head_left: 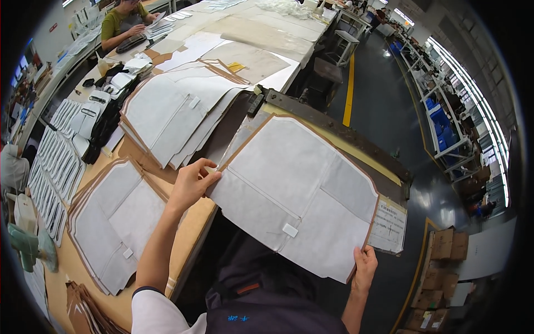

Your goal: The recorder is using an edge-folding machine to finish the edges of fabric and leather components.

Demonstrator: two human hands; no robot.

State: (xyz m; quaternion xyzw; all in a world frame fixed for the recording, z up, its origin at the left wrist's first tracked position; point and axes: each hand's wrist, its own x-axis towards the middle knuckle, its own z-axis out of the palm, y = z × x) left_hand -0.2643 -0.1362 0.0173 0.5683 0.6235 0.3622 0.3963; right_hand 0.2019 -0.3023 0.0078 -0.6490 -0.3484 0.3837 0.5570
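Note:
A large light-grey panel (278, 172) with a brown edge is held up in front of me, tilted. It has stitched seams and a small white tab near its lower edge. My left hand (192, 182) pinches its left edge between thumb and fingers. At its lower right corner my right hand (364, 267) grips the edge, fingers partly behind it. Behind the panel sits a machine (339, 131) with a long metal bar and a pale yellow strip. To the left, similar panels lie in one stack (161, 111) and a nearer stack (114, 222).
Rows of narrow white-and-black strips (55, 150) cover the table's left side. Brown pieces (83, 312) lie at the lower left, near a green object (25, 245). A co-worker (119, 28) sits at the far left. Cardboard boxes (439, 278) stand right, beyond the aisle floor (378, 100).

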